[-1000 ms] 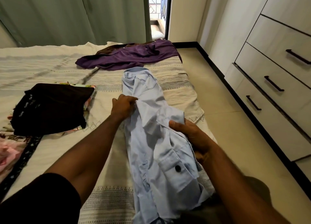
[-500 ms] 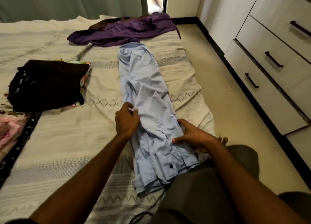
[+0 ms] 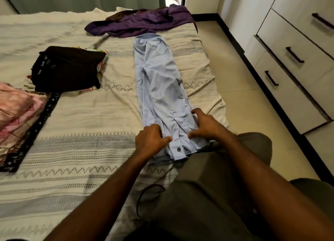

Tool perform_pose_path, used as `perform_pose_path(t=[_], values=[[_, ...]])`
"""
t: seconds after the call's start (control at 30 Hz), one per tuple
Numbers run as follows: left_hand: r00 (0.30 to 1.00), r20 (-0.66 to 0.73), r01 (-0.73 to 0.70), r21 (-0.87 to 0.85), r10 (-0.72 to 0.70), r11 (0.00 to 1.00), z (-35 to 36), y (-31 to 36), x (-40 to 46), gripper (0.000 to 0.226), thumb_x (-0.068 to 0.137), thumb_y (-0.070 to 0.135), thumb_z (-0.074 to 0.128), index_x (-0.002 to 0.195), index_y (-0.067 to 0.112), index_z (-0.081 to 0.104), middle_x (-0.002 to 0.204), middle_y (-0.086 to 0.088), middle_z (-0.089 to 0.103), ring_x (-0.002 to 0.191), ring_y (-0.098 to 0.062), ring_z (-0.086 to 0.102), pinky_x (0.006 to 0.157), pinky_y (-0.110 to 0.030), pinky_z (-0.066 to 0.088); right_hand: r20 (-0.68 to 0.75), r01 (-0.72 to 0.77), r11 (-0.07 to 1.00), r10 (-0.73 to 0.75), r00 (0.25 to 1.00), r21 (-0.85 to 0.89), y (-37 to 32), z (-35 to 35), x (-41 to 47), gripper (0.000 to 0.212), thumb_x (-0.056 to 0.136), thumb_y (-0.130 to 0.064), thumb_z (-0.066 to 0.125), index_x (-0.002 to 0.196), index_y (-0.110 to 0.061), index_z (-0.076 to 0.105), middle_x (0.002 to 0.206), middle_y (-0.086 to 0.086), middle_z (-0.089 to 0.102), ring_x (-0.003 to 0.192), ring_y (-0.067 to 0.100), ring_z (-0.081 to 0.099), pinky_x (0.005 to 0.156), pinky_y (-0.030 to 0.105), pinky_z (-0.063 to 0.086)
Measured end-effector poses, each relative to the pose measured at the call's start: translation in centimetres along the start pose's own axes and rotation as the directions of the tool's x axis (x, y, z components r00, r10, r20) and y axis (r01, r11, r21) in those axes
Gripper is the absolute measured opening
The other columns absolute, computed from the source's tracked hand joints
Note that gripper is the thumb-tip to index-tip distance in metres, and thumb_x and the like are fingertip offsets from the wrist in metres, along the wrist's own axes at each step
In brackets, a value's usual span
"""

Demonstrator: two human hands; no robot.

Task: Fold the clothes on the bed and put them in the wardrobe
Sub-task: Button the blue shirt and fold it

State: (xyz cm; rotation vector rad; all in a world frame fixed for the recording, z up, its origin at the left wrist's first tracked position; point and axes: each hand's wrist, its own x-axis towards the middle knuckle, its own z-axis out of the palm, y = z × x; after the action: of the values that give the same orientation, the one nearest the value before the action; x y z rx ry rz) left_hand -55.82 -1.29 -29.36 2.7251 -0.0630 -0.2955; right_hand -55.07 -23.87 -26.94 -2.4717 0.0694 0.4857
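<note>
**Blue shirt held at its near end on the bed**

A light blue shirt is laid out in a long, narrow strip along the right side of the bed, its collar end toward the far edge and its hem end at the near right edge. The hem end is gripped from both sides. The left hand is closed on the left fold of the cloth, its thumb laid across the fabric beside a dark button. The right hand is set on the right fold, fingers bent and spread, the fingertips pressed into and pinching the cloth; each grip is narrow and filled with shirt.

A purple garment is spread unfolded near the far edge of the bed, just beyond the collar. A folded black garment is stacked on other folded pieces toward the left side, well apart from the shirt. Pink patterned fabric is seen at the left edge. A wardrobe with dark-handled drawers is seen across a strip of floor, beside the right edge of the bed.
</note>
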Motion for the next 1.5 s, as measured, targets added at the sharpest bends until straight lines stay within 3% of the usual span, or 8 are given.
perform_pose_path(t=[0.17, 0.3, 0.53, 0.67, 0.8, 0.97, 1.1, 1.5], values=[[0.934, -0.18, -0.322, -0.049, 0.309, 0.945, -3.4, -5.1, 0.2, 0.016, 0.091, 0.025, 0.07, 0.106, 0.021, 0.067, 0.098, -0.006, 0.07, 0.089, -0.027, 0.068, 0.072, -0.038, 0.052, -0.027, 0.081, 0.932, -0.097, 0.995, -0.354, 2.3, -4.0, -0.8, 0.058, 0.089, -0.029, 0.072, 0.14, -0.03, 0.044, 0.13, 0.012, 0.064, 0.103, 0.027, 0.066, 0.081, 0.037, 0.055], [0.745, 0.032, -0.595, 0.482, 0.666, 0.643, -5.4, -9.4, 2.8, 0.079, 0.084, 0.014, 0.07, 0.152, 0.036, 0.039, 0.162, -0.012, 0.029, 0.14, -0.032, 0.039, 0.093, -0.052, 0.043, 0.182, 0.348, 0.539, -0.337, 0.924, -0.767, 5.1, -4.6, 0.5, 0.094, 0.092, -0.039, 0.065, 0.156, -0.049, -0.004, 0.17, 0.0, 0.001, 0.153, 0.026, 0.019, 0.113, 0.05, 0.036], [0.515, 0.57, -0.85, 0.438, 0.64, 0.294, -5.2, -6.6, 4.1, 0.098, 0.09, 0.049, 0.063, 0.154, 0.052, -0.012, 0.165, 0.007, -0.027, 0.154, -0.018, -0.017, 0.117, -0.058, 0.016, 0.458, 0.651, 0.325, -0.503, 0.733, -0.685, 3.7, -2.5, 2.7, 0.09, 0.091, -0.025, 0.047, 0.153, -0.055, -0.011, 0.166, -0.007, -0.022, 0.153, 0.021, -0.02, 0.122, 0.05, -0.001], [0.458, 0.666, -0.886, 0.292, 0.589, 0.359, -3.8, -6.6, 5.1, 0.089, 0.094, 0.03, 0.054, 0.153, 0.056, -0.006, 0.165, 0.017, -0.02, 0.153, -0.01, -0.019, 0.115, -0.054, 0.012, 0.524, 0.689, 0.575, -0.459, 0.718, -0.44, 3.2, -1.5, 3.5, 0.074, 0.093, -0.013, 0.048, 0.153, -0.051, 0.028, 0.167, -0.014, 0.005, 0.154, 0.008, -0.001, 0.121, 0.041, 0.006], [0.605, 0.452, -0.534, -0.381, 0.656, 0.755, -4.7, -6.4, 6.3, 0.044, 0.107, 0.024, 0.038, 0.149, 0.039, 0.042, 0.154, 0.023, 0.041, 0.146, 0.0, 0.032, 0.118, -0.03, 0.025, 0.385, 0.306, 0.949, -0.31, 0.869, 0.075, 2.7, -2.0, 6.7, 0.05, 0.083, -0.006, 0.049, 0.128, -0.02, 0.067, 0.138, 0.006, 0.062, 0.128, 0.02, 0.055, 0.113, 0.037, 0.038], [0.906, 0.384, 0.337, -0.908, 0.176, 0.25, -5.2, -5.4, 9.2, 0.034, 0.104, 0.031, 0.049, 0.123, 0.007, 0.063, 0.111, -0.009, 0.075, 0.103, -0.021, 0.071, 0.088, -0.033, 0.059, 0.136, -0.108, 0.775, 0.028, 0.99, 0.623, 1.3, -3.5, 9.8, 0.02, 0.09, -0.026, 0.073, 0.093, -0.007, 0.068, 0.074, 0.009, 0.061, 0.06, 0.019, 0.055, 0.053, 0.028, 0.038], [0.934, 0.327, 0.35, -0.92, -0.146, 0.177, -4.0, -5.2, 9.5, 0.035, 0.091, 0.03, 0.074, 0.098, -0.003, 0.065, 0.073, -0.01, 0.07, 0.057, -0.017, 0.065, 0.05, -0.026, 0.05, 0.013, -0.147, 0.766, 0.178, 0.984, 0.626, 1.1, -2.1, 11.0, 0.047, 0.077, -0.048, 0.083, 0.086, -0.005, 0.066, 0.061, 0.001, 0.05, 0.05, 0.013, 0.045, 0.045, 0.027, 0.034], [0.814, 0.097, 0.387, -0.826, -0.573, 0.41, -3.5, -1.8, 10.9, 0.033, 0.079, 0.039, 0.082, 0.086, 0.009, 0.069, 0.087, -0.007, 0.068, 0.077, -0.025, 0.065, 0.074, -0.044, 0.062, -0.196, -0.097, 0.854, 0.226, 0.954, 0.511, -0.7, -0.4, 11.7, 0.05, 0.082, -0.044, 0.08, 0.115, -0.009, 0.07, 0.11, 0.008, 0.073, 0.1, 0.027, 0.068, 0.082, 0.034, 0.053]])
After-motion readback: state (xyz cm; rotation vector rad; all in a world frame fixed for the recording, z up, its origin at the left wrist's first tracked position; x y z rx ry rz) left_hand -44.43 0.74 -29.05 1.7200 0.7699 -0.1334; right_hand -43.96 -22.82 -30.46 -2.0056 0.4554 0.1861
